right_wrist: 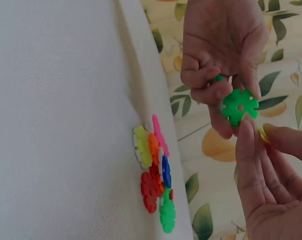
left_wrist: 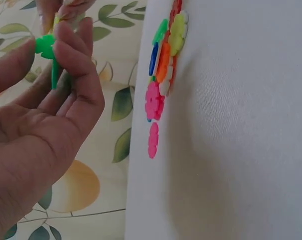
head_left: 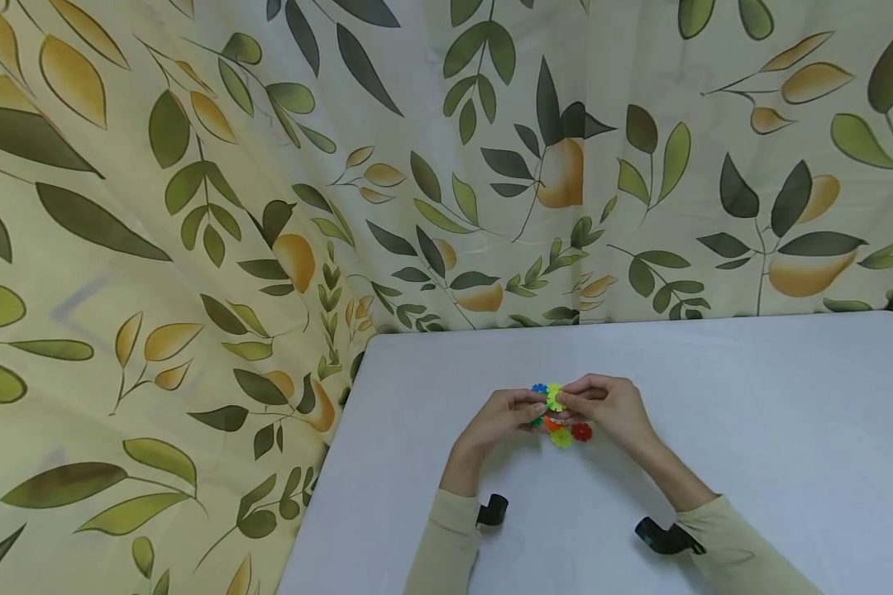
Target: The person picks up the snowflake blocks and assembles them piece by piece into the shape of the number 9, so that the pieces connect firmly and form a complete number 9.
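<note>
**K:** Sleeves first, closest to the lens. Left sleeve [head_left: 446,537] and right sleeve [head_left: 744,545] are both lying on the white table [head_left: 752,397], each with a black wrist mount beside it. What's the left hand doing?

**M:** Left hand [head_left: 502,417] is hovering just above the pile of loose discs [head_left: 561,431], fingers curled. Left wrist view: thumb and fingertips [left_wrist: 70,47] are pinching a green snowflake disc [left_wrist: 44,45] by its edge, with a second green piece standing edge-on below it.

**K:** And the discs themselves?

**M:** Pile is sitting on the table, directly under both hands. Right wrist view is showing yellow-green, orange, pink, blue, red and green ones overlapping in one cluster [right_wrist: 153,175]. Pile is touching neither hand.

**K:** Right hand?

**M:** Right hand [head_left: 610,406] is meeting the left over the pile, fingertips nearly touching it. Head view is showing a yellow-green disc [head_left: 555,398] between the two hands, with a blue one just left of it. Right wrist view is showing a sliver of yellow [right_wrist: 263,135] pinched between thumb and forefinger, right beside the green disc.

**K:** Behind the pile?

**M:** Leaf-print curtain [head_left: 193,207] is hanging behind the table's far edge and down its left side.
</note>
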Motion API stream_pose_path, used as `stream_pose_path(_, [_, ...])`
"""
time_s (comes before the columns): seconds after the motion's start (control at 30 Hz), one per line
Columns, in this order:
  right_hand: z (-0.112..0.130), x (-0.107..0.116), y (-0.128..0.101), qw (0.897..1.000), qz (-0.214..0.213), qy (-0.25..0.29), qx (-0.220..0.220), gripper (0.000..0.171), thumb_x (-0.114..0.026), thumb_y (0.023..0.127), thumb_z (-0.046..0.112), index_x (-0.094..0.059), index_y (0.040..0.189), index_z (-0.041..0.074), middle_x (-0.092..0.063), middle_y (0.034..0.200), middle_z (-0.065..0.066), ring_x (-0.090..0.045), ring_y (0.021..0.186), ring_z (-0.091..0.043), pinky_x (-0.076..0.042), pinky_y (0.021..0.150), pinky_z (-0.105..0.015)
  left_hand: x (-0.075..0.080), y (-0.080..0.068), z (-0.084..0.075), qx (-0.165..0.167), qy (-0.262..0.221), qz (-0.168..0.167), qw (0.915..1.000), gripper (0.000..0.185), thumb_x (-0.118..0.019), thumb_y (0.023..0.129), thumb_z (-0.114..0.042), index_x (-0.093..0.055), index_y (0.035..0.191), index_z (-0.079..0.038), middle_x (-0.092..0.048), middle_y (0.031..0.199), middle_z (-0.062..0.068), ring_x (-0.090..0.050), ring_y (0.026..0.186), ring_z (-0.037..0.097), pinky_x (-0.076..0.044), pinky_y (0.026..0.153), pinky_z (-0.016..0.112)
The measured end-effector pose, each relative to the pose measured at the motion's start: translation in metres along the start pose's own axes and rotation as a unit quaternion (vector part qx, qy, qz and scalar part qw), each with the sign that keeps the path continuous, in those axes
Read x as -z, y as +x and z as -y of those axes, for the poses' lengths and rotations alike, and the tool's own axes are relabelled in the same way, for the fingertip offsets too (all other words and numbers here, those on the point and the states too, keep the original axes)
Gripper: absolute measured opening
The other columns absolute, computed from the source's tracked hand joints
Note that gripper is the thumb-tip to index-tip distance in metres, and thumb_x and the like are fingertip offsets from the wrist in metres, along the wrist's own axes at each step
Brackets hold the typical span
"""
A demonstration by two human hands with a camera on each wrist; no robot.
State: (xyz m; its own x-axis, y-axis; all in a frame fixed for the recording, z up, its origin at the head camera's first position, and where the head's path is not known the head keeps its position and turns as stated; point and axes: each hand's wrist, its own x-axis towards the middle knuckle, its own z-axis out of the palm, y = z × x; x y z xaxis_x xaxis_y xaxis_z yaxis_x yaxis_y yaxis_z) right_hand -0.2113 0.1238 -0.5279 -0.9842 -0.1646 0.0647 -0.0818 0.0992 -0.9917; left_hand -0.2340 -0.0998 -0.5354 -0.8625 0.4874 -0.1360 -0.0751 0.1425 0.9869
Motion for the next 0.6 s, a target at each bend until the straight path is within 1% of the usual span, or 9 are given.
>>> stream_pose_path(0.07, [0.0, 0.0, 0.0, 1.0, 0.002, -0.002, 0.002, 0.029, -0.077, 0.097, 0.016, -0.072, 0.111, -0.008, -0.077, 0.098, -0.023, -0.078, 0.082, -0.037, -0.063, 0.073, -0.045, 0.002, 0.0, 0.0, 0.002, 0.001, 0.003, 1.0, 0.027, -0.062, 0.105, -0.011, -0.068, 0.126, 0.006, -0.072, 0.117, 0.025, -0.067, 0.091, 0.023, -0.057, 0.094, 0.052])
stream_pose_path(0.13, [0.0, 0.0, 0.0, 1.0, -0.001, -0.015, 0.002, 0.03, -0.075, 0.098, 0.02, -0.073, 0.112, -0.007, -0.077, 0.099, -0.023, -0.078, 0.081, -0.035, -0.063, 0.073, -0.043, 0.003, 0.0, 0.001, 0.004, -0.001, 0.005, 1.0, 0.027, -0.061, 0.106, -0.011, -0.067, 0.126, 0.006, -0.071, 0.118, 0.026, -0.066, 0.091, 0.021, -0.058, 0.093, 0.049])
stream_pose_path(0.17, [-0.001, 0.0, 0.0, 1.0, -0.004, -0.022, 0.001, 0.031, -0.074, 0.1, 0.021, -0.073, 0.113, -0.007, -0.077, 0.1, -0.023, -0.078, 0.081, -0.033, -0.063, 0.073, -0.042, 0.004, 0.0, 0.001, 0.004, -0.003, 0.004, 1.0, 0.026, -0.06, 0.106, -0.011, -0.066, 0.126, 0.005, -0.07, 0.119, 0.027, -0.067, 0.093, 0.025, -0.057, 0.094, 0.049])
stream_pose_path(0.23, [-0.002, 0.001, 0.001, 0.999, -0.012, -0.034, -0.003, 0.032, -0.072, 0.101, 0.024, -0.073, 0.114, -0.006, -0.076, 0.102, -0.022, -0.078, 0.081, -0.03, -0.063, 0.073, -0.04, 0.006, -0.001, 0.001, 0.003, -0.012, 0.002, 0.9999, 0.026, -0.058, 0.107, -0.01, -0.064, 0.126, 0.005, -0.067, 0.12, 0.032, -0.069, 0.097, 0.038, -0.057, 0.094, 0.051])
stream_pose_path(0.3, [-0.003, 0.004, 0.002, 0.999, -0.019, -0.048, -0.007, 0.033, -0.07, 0.102, 0.026, -0.073, 0.115, -0.005, -0.076, 0.103, -0.022, -0.078, 0.082, -0.029, -0.063, 0.074, -0.04, 0.007, -0.002, 0.001, 0.002, -0.022, 0.004, 0.9997, 0.026, -0.057, 0.107, -0.009, -0.062, 0.128, 0.005, -0.063, 0.123, 0.037, -0.065, 0.105, 0.051, -0.054, 0.097, 0.055])
stream_pose_path(0.33, [-0.004, 0.005, 0.003, 0.998, -0.022, -0.055, -0.006, 0.033, -0.069, 0.103, 0.026, -0.073, 0.115, -0.005, -0.076, 0.103, -0.022, -0.078, 0.082, -0.029, -0.063, 0.074, -0.04, 0.008, -0.002, 0.001, 0.002, -0.026, 0.005, 0.9996, 0.026, -0.056, 0.107, -0.009, -0.061, 0.128, 0.005, -0.062, 0.124, 0.038, -0.063, 0.109, 0.055, -0.053, 0.098, 0.057])
stream_pose_path(0.4, [-0.007, 0.009, 0.005, 0.997, -0.027, -0.07, -0.002, 0.033, -0.069, 0.103, 0.026, -0.074, 0.114, -0.004, -0.076, 0.103, -0.022, -0.078, 0.084, -0.029, -0.063, 0.074, -0.04, 0.008, -0.002, 0.0, 0.002, -0.034, 0.009, 0.9994, 0.027, -0.055, 0.107, -0.01, -0.059, 0.13, 0.005, -0.06, 0.126, 0.04, -0.059, 0.114, 0.059, -0.052, 0.099, 0.059])
stream_pose_path(0.5, [-0.01, 0.013, 0.007, 0.994, -0.031, -0.104, 0.005, 0.031, -0.07, 0.102, 0.026, -0.074, 0.114, -0.003, -0.077, 0.104, -0.02, -0.077, 0.087, -0.032, -0.063, 0.074, -0.039, 0.008, -0.003, 0.0, 0.004, -0.036, 0.013, 0.9993, 0.03, -0.055, 0.108, -0.013, -0.058, 0.132, 0.004, -0.06, 0.128, 0.037, -0.06, 0.112, 0.055, -0.054, 0.097, 0.054])
stream_pose_path(0.6, [-0.012, 0.016, 0.009, 0.986, -0.037, -0.163, 0.004, 0.027, -0.073, 0.1, 0.026, -0.076, 0.111, 0.001, -0.078, 0.103, -0.016, -0.075, 0.089, -0.032, -0.062, 0.071, -0.034, 0.008, -0.003, 0.0, 0.007, -0.034, 0.01, 0.9993, 0.03, -0.055, 0.107, -0.014, -0.059, 0.131, 0.004, -0.059, 0.128, 0.037, -0.062, 0.106, 0.048, -0.056, 0.095, 0.05])
